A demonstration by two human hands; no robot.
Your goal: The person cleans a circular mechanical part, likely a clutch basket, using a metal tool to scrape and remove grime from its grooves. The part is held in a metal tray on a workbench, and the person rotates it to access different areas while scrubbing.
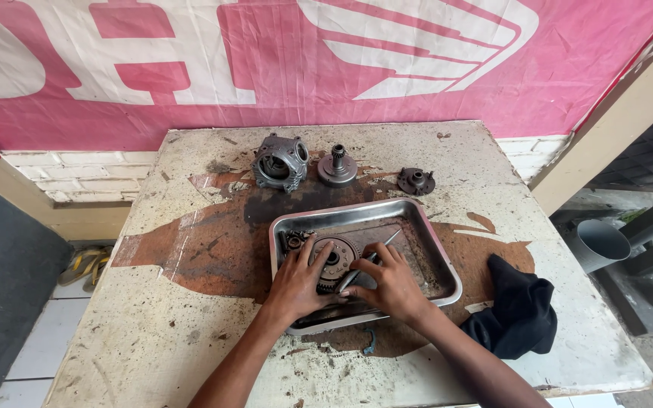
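Note:
A shallow steel tray [431, 236] lies in the middle of a worn, stained table. Inside it sits a round toothed clutch gear [335, 259]. My left hand [296, 285] rests on the gear's left side and holds it down. My right hand [393, 285] grips a thin metal tool [376, 253] whose shaft points up and to the right, with its lower end at the gear. A small dark metal part [292, 241] lies in the tray's far left corner.
At the table's far side stand a grey engine housing [280, 161], a round hub with a shaft [337, 168] and a small dark flange [416, 180]. A black rag [518, 316] lies at the right. A pink and white banner hangs behind. Sandals [88, 264] lie on the floor, left.

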